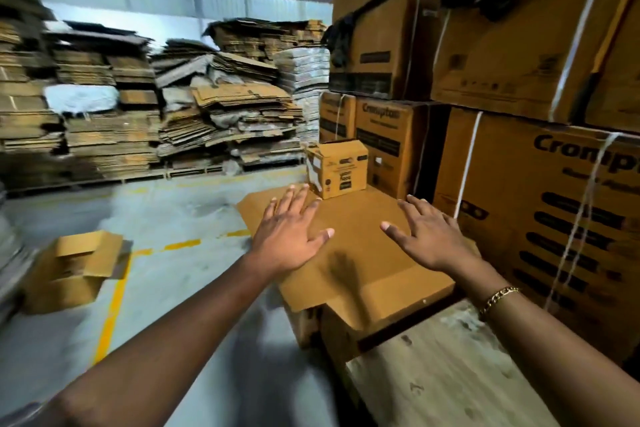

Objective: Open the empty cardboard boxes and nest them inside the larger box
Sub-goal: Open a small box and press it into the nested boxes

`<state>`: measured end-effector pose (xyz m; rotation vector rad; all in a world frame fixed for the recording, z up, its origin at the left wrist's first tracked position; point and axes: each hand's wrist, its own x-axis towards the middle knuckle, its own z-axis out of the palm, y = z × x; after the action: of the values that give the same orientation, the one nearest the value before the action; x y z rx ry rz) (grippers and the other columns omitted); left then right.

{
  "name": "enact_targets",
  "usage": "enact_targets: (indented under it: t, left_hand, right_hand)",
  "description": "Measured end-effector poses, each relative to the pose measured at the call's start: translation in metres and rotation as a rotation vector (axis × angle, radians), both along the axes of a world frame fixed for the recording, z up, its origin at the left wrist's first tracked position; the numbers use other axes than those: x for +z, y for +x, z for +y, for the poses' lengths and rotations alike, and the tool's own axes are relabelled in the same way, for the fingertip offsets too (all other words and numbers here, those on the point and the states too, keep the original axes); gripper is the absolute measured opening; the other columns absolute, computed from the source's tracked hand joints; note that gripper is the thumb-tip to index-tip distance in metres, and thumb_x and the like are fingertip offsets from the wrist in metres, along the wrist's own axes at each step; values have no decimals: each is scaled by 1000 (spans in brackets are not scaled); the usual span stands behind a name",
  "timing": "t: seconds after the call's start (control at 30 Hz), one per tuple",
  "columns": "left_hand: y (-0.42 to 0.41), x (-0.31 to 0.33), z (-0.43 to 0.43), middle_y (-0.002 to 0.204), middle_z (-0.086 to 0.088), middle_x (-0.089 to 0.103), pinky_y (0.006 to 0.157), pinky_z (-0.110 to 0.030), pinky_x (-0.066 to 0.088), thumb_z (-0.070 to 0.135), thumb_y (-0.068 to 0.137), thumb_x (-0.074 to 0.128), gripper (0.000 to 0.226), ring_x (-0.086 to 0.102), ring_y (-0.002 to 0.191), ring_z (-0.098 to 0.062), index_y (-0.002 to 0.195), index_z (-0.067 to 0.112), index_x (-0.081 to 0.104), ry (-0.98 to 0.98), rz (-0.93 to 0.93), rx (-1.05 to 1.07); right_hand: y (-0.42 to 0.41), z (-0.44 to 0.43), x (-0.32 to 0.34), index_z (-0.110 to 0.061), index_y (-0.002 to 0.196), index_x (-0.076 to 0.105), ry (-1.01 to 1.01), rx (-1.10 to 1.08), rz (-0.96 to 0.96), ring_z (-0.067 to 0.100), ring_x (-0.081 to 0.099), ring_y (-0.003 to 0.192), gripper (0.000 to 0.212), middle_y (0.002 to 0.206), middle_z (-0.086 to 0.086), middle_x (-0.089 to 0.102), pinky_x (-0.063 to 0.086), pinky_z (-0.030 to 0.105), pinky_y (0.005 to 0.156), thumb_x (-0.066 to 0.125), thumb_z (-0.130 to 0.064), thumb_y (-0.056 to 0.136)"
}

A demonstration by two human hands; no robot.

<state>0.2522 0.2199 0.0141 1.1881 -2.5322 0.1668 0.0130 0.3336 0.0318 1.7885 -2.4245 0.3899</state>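
Note:
A large brown cardboard box point(356, 270) stands in front of me with its top flaps folded flat. My left hand point(294, 232) is spread, palm down, over the left flap. Over the right part of the top, my right hand point(429, 236) is spread the same way; neither hand holds anything. A small printed cardboard box point(337, 168) stands upright at the far edge of the large box, its top flaps slightly raised. Another empty brown box point(74, 270) lies on the floor at the left with its flaps open.
Strapped brown cartons point(519, 80) are stacked high close on the right. Piles of flattened cardboard point(173, 107) line the back wall. The grey floor point(180, 218) has yellow lines. A pale dusty sheet point(443, 378) lies at the lower right.

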Motion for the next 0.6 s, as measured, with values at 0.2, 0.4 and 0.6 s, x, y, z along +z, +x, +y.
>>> enact_targets:
  t: [0.2,0.4,0.6]
  left_hand:
    - [11,8,-117,168,-1,0,123,-48,5,74,87,14,84,-4,154,-23,158,28,18,-11,-2,118]
    - [18,3,-212,168,-3,3,123,-48,8,77,78,1,95,0,154,-24,157,27,20,-12,41,168]
    - [14,-16,-326,168,-2,5,123,-48,8,74,86,12,86,1,154,-23,158,26,20,28,80,160]
  right_hand:
    - [-3,-151,-2,-26,159,18,-15,84,-25,24,9,154,79,168,1,12,14,50,121,24,-73,95]
    - [-6,-266,-6,-25,159,17,-1,132,-27,25,10,154,78,168,3,11,13,49,121,25,-71,96]
    - [-11,-375,-21,-23,160,16,23,138,-18,25,10,154,81,168,3,10,12,49,121,24,-72,96]
